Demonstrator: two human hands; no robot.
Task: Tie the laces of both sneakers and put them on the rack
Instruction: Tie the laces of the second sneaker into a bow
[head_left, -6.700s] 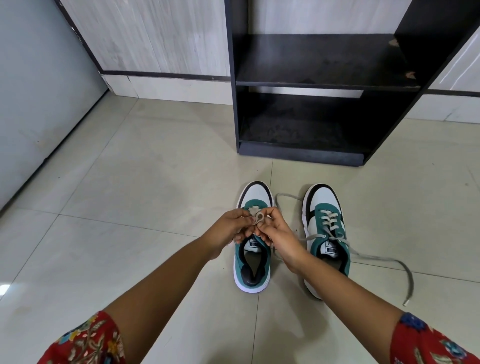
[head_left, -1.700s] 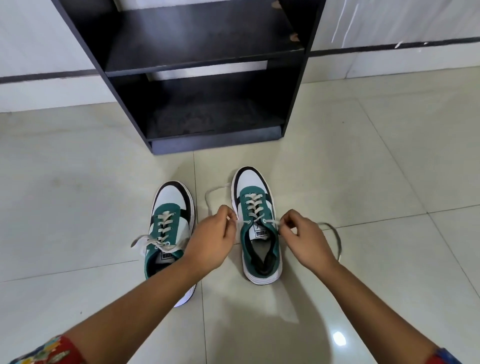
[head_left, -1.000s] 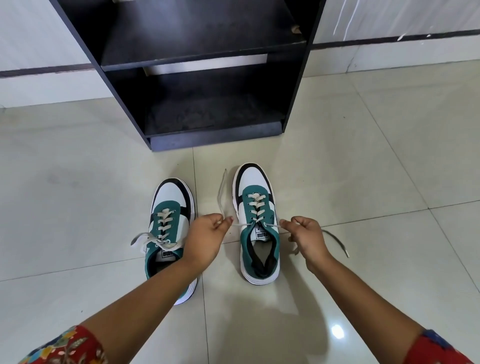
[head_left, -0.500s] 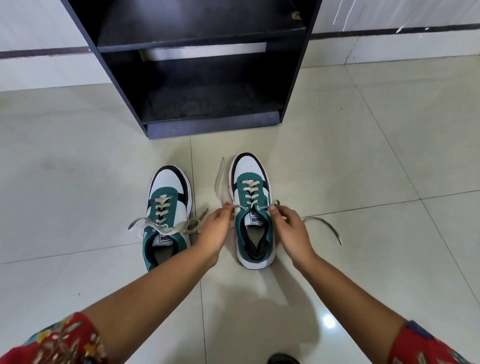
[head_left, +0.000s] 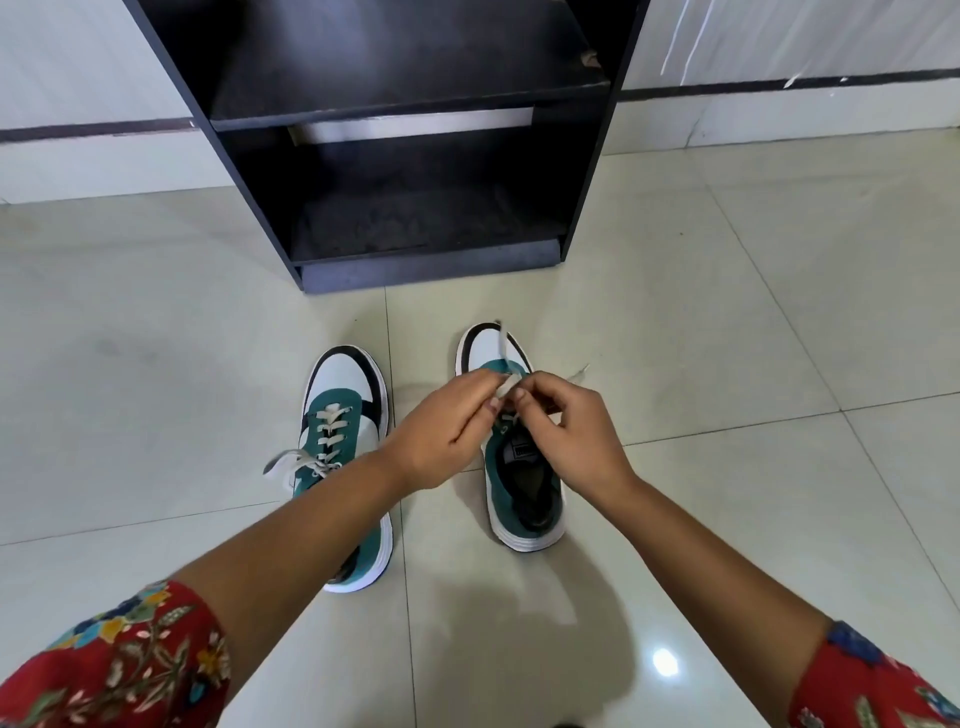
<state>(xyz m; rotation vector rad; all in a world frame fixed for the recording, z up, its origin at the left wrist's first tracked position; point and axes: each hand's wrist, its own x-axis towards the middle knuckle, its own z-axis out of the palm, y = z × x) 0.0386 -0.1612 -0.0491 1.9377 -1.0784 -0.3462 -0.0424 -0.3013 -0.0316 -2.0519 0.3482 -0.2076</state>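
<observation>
Two teal, white and black sneakers stand side by side on the tiled floor, toes toward the rack. The left sneaker (head_left: 340, 410) has its laces knotted, with loose ends trailing to its left; my forearm covers its heel. Over the right sneaker (head_left: 524, 493), my left hand (head_left: 447, 426) and my right hand (head_left: 566, 431) meet above the tongue. Both pinch the pale lace (head_left: 503, 353), one end of which sticks up over the toe. The black shoe rack (head_left: 431, 270) stands just beyond the shoes, both shelves bare.
Pale glossy floor tiles (head_left: 727, 322) spread all around the shoes. A white wall with a dark stripe (head_left: 93, 130) runs behind the rack on both sides. My red floral sleeves (head_left: 119, 665) fill the lower corners.
My hands went from the left sneaker to the right one, pulled its lace ends out sideways, then came together above the tongue. The lace ends now rise over the toe.
</observation>
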